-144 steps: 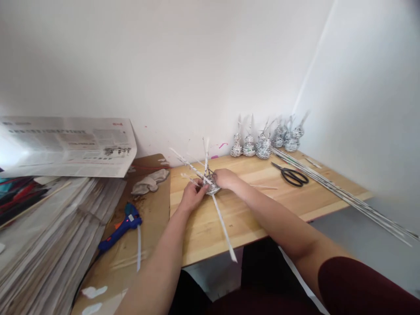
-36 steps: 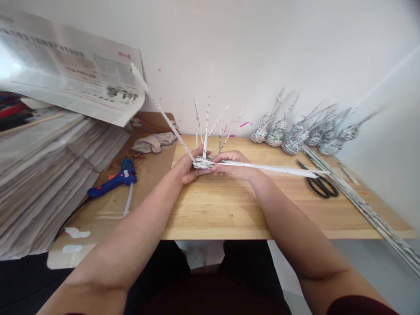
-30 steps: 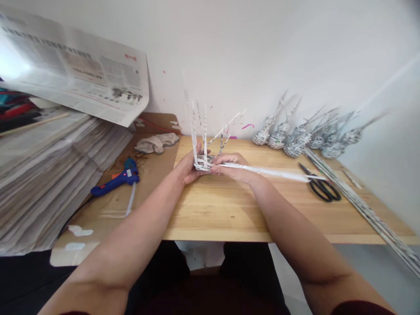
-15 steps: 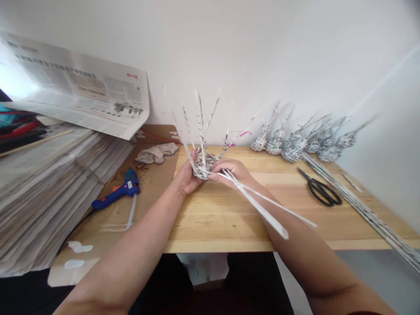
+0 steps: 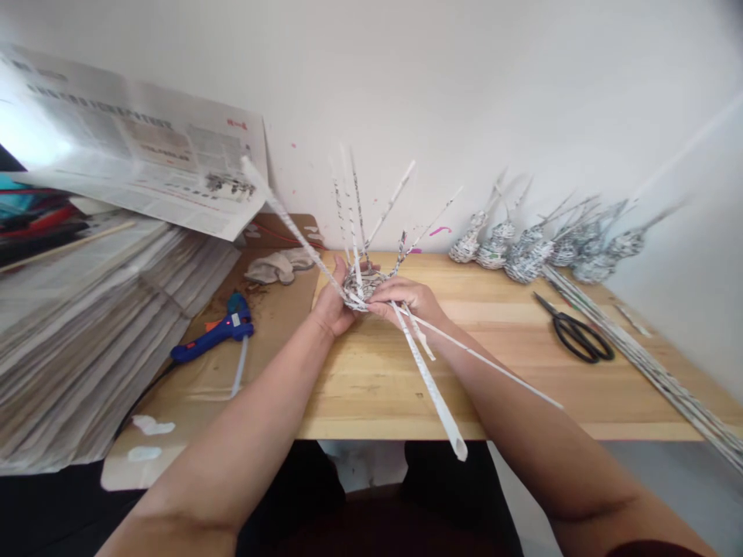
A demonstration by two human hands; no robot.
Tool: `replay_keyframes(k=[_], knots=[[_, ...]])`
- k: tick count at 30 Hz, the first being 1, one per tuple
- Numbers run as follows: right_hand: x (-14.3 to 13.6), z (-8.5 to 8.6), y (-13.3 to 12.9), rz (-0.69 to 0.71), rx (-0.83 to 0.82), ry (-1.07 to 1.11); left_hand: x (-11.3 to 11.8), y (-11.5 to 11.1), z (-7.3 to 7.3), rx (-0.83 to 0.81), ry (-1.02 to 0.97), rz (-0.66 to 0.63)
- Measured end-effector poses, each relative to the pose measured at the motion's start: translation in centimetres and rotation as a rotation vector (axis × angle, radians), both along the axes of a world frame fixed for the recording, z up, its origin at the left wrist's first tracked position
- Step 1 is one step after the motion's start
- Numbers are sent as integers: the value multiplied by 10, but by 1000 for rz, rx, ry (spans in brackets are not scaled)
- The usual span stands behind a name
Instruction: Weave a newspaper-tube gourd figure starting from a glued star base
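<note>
Woven piece: a small round weave of rolled newspaper tubes sat between the two hands, held just above the tabletop near its back-left part.
Left hand: the left hand cupped the weave from the left, fingers closed round its side in a firm grip, thumb up against the rim.
Right hand: the right hand lay over the near-right edge of the weave, its grip closed on the tubes where they left the rim.
Where it lay in the grip: the weave was pinched from both sides, its base hidden behind the fingers and its open top facing up and away from the person.
Upright tubes: several thin tubes stood up from the rim and fanned out toward the wall.
Long tubes: one long tube ran from under the right hand toward the person, its end past the tabletop edge; a thinner one slanted off to the right over the forearm; another rose to the upper left.
Glue gun: a blue glue gun lay on a brown board, well left of the hands.
Scissors: black scissors lay on the tabletop to the right, well apart from the weave.
Finished pieces: a row of small woven shapes stood along the wall.
Newspapers: a stack of newspapers filled the far left.
</note>
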State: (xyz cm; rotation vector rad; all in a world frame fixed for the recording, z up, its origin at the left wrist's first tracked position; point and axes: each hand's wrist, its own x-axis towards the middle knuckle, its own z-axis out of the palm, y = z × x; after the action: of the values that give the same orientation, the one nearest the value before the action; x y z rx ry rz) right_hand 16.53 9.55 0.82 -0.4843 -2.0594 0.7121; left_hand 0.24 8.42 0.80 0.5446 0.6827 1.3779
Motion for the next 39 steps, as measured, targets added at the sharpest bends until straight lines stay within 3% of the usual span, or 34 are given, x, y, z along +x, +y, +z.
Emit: replay_keyframes(k=[14, 19, 23, 30, 39], knots=[[-3, -9, 5, -1, 85, -13, 0, 2, -1, -78, -71, 51], [-4, -4, 4, -76, 86, 92, -2, -4, 6, -30, -106, 6], [-2, -1, 4, -125, 69, 165, 4, -9, 9, 98, -128, -65], [-5, -6, 1, -108, 111, 9, 17, -8, 0, 126, -198, 45], [-9, -8, -3, -102, 146, -47, 13, -8, 1, 73, -204, 68]])
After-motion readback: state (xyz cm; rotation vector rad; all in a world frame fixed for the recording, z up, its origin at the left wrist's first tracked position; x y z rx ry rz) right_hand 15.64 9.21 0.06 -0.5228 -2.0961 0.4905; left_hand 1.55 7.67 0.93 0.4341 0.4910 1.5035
